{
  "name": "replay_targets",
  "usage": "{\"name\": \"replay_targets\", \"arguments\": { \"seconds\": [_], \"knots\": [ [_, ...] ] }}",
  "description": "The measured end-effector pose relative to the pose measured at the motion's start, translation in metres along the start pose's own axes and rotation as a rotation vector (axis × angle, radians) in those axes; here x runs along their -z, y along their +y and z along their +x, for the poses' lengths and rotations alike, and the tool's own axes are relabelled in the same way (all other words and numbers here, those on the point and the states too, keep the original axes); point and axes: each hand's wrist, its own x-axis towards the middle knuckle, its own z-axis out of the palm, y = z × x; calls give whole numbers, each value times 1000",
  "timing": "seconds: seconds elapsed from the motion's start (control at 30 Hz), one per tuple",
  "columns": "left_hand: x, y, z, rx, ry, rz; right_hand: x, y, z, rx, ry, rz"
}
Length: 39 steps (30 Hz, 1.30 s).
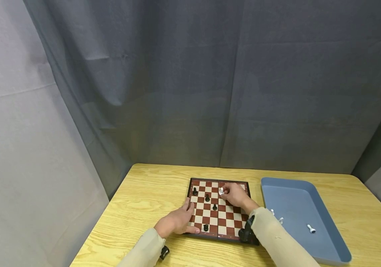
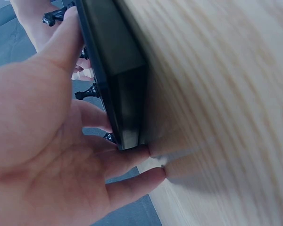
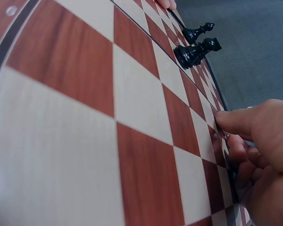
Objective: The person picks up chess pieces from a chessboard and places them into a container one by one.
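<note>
A left hand [image 1: 177, 221], fingers spread and gripping nothing, rests against the left edge of a chessboard [image 1: 229, 223]; farther off, a right hand [image 1: 236, 195] pinches a white piece [image 1: 221, 191] at the board's far side.

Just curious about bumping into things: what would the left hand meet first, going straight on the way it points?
Most likely the chessboard: the left hand seems to rest against its edge already. Exact depth is hard to judge.
</note>
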Motion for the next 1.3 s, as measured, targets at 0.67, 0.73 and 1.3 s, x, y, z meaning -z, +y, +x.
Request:
{"name": "replay_targets", "arguments": {
  "seconds": [0.67, 0.73, 1.3],
  "knots": [
    [1, 0, 6, 3, -4, -9, 13, -2, -12, 26, -21, 71],
    [2, 1, 5, 4, -5, -7, 14, -3, -14, 15, -25, 79],
    [4, 0, 5, 0, -8, -9, 39, -19, -29, 101, -14, 95]
  ]
}}
